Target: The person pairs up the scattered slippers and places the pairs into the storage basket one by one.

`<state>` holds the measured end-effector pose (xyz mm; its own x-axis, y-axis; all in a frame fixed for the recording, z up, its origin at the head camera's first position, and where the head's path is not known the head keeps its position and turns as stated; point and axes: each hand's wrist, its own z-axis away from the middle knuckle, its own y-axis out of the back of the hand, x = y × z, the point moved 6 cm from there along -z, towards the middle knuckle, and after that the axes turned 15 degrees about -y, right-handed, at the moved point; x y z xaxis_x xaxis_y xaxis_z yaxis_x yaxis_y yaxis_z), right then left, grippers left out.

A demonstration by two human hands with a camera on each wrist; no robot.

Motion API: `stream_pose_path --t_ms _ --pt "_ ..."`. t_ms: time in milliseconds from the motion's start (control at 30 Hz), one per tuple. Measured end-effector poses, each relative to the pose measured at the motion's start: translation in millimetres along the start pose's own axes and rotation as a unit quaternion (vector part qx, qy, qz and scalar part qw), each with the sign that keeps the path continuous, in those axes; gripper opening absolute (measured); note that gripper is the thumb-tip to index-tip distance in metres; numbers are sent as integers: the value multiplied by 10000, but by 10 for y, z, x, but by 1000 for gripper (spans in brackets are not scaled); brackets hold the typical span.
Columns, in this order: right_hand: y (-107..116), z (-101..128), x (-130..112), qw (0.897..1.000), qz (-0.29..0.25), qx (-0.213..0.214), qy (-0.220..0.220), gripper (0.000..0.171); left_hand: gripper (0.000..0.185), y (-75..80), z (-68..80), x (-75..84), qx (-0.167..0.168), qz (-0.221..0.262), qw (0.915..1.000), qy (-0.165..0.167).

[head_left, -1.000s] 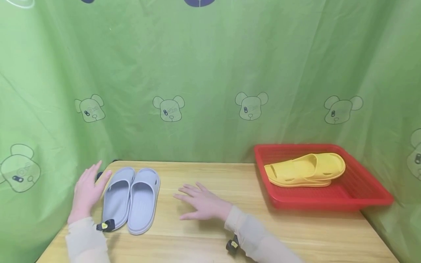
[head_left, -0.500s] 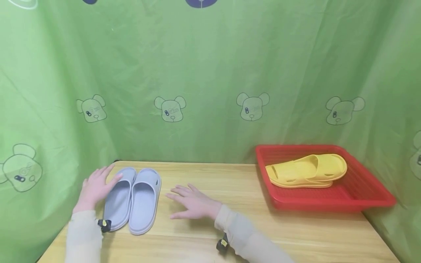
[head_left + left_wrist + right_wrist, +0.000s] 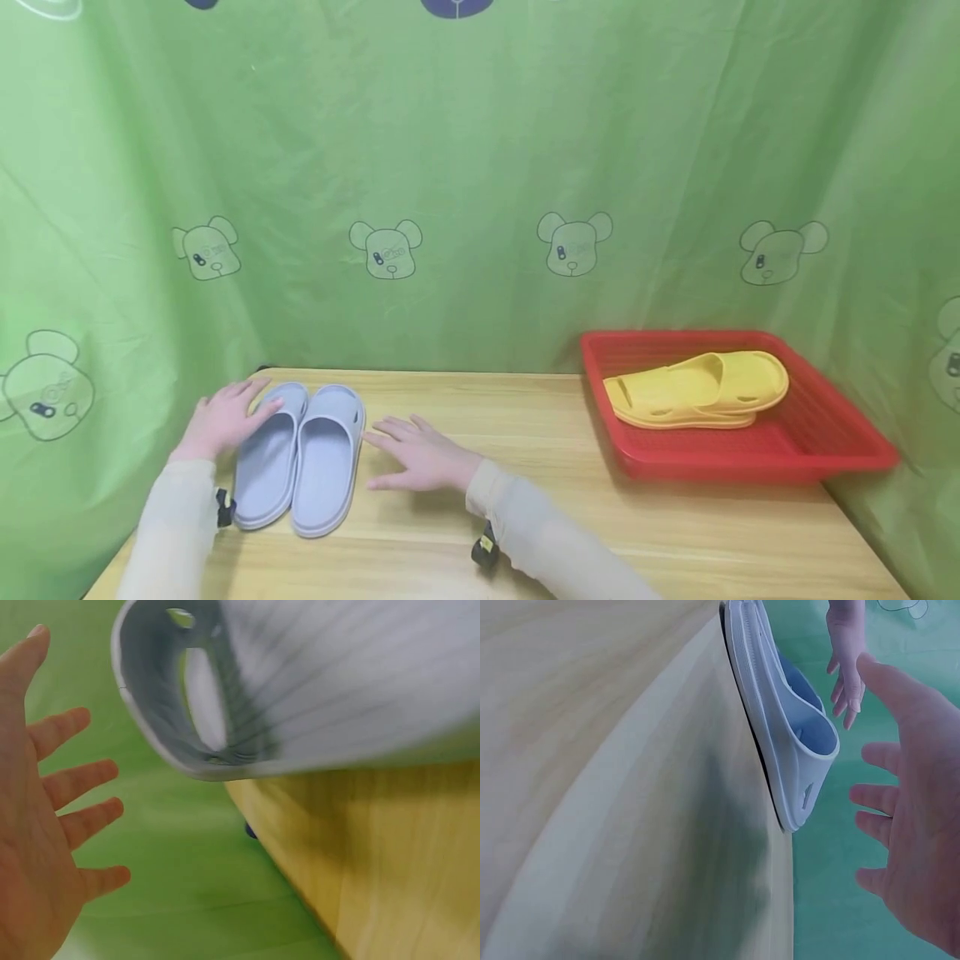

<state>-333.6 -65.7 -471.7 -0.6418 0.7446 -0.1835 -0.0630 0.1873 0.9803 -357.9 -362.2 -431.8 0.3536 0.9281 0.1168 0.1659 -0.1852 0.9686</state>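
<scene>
Grey foam, a pair of slippers (image 3: 300, 454) lies side by side on the wooden table (image 3: 525, 467) near its left end, toes pointing away from you, soles down. Your left hand (image 3: 225, 419) sits at the outer edge of the left slipper (image 3: 266, 458), fingers spread and relaxed, the fingertips at or over its strap; from the left wrist view the palm is open and apart from the slipper's rim, so whether it touches I cannot tell. Your right hand (image 3: 420, 454) lies flat on the table just beside the right slipper (image 3: 326, 458), fingers straight and fanned toward it, gripping nothing. With one hand on each flank, the pair looks bracketed, which would suit squaring them up together, as I judge it. Well apart, at the right end, a red mesh basket (image 3: 825, 454) holds yellow slippers (image 3: 697, 390) lying on their side. Behind hangs a green curtain (image 3: 480, 167) printed with bear figures; no readable writing or brand shows on any slipper.
</scene>
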Motion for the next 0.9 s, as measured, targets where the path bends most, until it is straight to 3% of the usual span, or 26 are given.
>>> stream_pose_path --t_ms 300,533,900 --pt "-16 -226 -84 9999 -116 93 -11 81 76 -115 -122 -126 -134 -92 9997 -161" --pt "-106 -442 -115 9991 -379 -41 -184 81 82 -261 -128 -276 -482 74 9988 104" --pt "-175 -736 -61 9937 -967 -293 -492 80 83 -300 -178 -235 -868 509 9948 132"
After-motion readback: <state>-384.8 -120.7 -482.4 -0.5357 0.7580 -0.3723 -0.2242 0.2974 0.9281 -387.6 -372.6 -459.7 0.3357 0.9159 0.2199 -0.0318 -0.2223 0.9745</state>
